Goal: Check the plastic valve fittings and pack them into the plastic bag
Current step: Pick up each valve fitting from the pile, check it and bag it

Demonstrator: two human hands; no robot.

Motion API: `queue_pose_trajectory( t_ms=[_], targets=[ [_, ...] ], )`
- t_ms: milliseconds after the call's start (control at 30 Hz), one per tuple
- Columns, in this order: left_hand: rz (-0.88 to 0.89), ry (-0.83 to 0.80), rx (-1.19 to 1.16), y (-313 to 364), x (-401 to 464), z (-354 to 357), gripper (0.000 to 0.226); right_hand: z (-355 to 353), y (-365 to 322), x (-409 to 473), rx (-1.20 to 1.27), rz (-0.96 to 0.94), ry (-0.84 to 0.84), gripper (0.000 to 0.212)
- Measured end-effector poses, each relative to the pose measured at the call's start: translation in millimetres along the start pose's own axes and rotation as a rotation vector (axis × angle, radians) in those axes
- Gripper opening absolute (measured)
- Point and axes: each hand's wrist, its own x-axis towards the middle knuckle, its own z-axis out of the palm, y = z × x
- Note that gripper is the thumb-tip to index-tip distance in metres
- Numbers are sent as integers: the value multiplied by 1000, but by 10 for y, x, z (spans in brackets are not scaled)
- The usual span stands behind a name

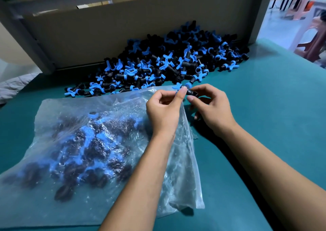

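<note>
Here the valve fitting [188,89] sits pinched between left hand [165,107] and right hand [212,107].

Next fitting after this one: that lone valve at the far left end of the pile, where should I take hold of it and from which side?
Judging by its pose, pinch the black body of the lone valve fitting from above. It lies flat on the green table, and its blue handle splays wide, so pulling there could twist it. The left hand is nearer.
</note>
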Motion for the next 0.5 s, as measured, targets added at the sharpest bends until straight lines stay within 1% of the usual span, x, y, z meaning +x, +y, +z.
queue_pose_trajectory(
  t_ms=[33, 100, 133, 200, 233, 267, 333, 400, 500],
  targets=[
    [34, -45, 48, 7, -21, 5, 25, -8, -19, 4, 160, 92, 6, 5],
    [105, -116, 233, -3, -47, 0, 34, -69, -65, 48, 467, 275, 22, 16],
    [149, -134, 414, -19, -48, -13, 35, -118, -85, 74, 610, 363, 28, 22],
    [231, -150, 865, -51, -65, -54, 41, -222, -112, 109, 861, 492, 24, 28],
    [249, -163, 1008, -75, -75, -77, 45, -256, -121, 114, 942, 526, 8, 30],
    [245, -169, 1063, -95, -77, -88, 45, -276, -125, 115, 989, 545, -9, 31],
    [215, -151, 1032, -125, -52, -114, 35, -271, -134, 110, 1021, 563, -14, 31],
    [178, -127, 944, -136, -12, -140, 25, -248, -128, 111, 1004, 555, 38, 25],
    [87, -100, 781, -121, 63, -166, 25, -218, -93, 101, 884, 449, 80, 9]
  ],
)
